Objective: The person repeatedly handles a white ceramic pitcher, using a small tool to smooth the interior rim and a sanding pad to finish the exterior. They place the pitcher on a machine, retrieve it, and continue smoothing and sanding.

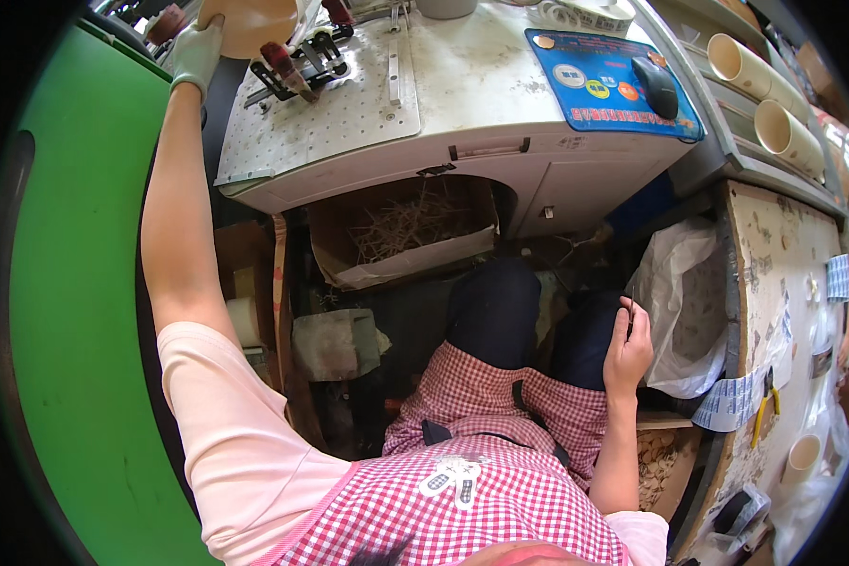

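My left hand (198, 52), in a pale glove, is stretched to the far left and grips the edge of a smooth tan round piece (252, 26), which the top of the picture cuts off. Just right of it, black clamp-like fixtures with red parts (292, 71) stand on a perforated metal plate (349, 123). My bare right hand (629, 349) is held above my right thigh, fingers closed on a thin dark pointed tool (633, 295). Its exact kind is too small to tell.
A green panel (84, 283) stands on the left. On the white bench lie a blue mat (585, 85) and a black mouse (655, 87). Beneath is a cardboard box (415, 264) of thin sticks. At right are cardboard tubes (783, 132), a plastic bag (674, 311) and yellow-handled pliers (764, 410).
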`<state>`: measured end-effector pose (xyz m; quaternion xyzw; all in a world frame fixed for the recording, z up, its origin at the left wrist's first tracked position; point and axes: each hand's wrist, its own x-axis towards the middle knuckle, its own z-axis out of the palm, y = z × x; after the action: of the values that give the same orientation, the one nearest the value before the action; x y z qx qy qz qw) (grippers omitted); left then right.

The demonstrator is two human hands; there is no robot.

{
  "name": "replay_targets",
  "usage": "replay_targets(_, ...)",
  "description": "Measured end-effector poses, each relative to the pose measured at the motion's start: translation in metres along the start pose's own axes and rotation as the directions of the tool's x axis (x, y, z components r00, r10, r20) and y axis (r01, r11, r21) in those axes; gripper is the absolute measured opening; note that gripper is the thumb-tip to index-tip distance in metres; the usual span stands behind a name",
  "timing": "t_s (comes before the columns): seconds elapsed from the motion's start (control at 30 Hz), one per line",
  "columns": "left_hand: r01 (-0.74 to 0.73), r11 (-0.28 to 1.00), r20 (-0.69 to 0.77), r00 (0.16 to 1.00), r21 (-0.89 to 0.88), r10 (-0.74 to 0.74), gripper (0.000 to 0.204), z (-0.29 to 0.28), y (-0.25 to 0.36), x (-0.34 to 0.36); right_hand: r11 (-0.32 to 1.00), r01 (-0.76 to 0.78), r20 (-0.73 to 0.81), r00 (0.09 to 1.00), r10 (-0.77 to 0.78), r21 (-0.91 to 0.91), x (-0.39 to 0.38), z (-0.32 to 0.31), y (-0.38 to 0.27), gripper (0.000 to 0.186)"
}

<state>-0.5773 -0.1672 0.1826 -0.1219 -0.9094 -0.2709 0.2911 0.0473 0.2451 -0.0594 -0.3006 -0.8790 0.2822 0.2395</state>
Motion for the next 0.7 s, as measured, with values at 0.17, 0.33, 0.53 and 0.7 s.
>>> replay_targets(0.17, 0.031, 0.985, 0.19, 0.982, -0.172, 0.002, 0.044, -0.017, 0.004, -0.015, 1.0, -0.003, 0.004, 1.0, 0.003, -0.006, 0.001, -0.002, -0.001, 0.029)
replay_targets(0.33, 0.263, 0.906, 0.446, 0.89, -0.333, -0.094, 0.045, -0.039, 0.028, -0.025, 1.0, 0.022, 0.007, 1.0, -0.022, -0.012, 0.0, 0.0, -0.001, 0.028)
replay_targets(0.53, 0.296, 0.908, 0.472, 0.872, -0.297, -0.13, 0.048, -0.029, 0.024, -0.037, 0.999, 0.031, -0.004, 0.999, -0.031, -0.021, -0.004, 0.0, 0.001, 0.027)
replay_targets(0.7, 0.127, 0.991, 0.494, 0.865, -0.048, -0.087, 0.042, -0.037, 0.032, -0.057, 0.999, 0.033, -0.009, 0.999, -0.033, -0.004, -0.002, -0.002, 0.005, 0.034)
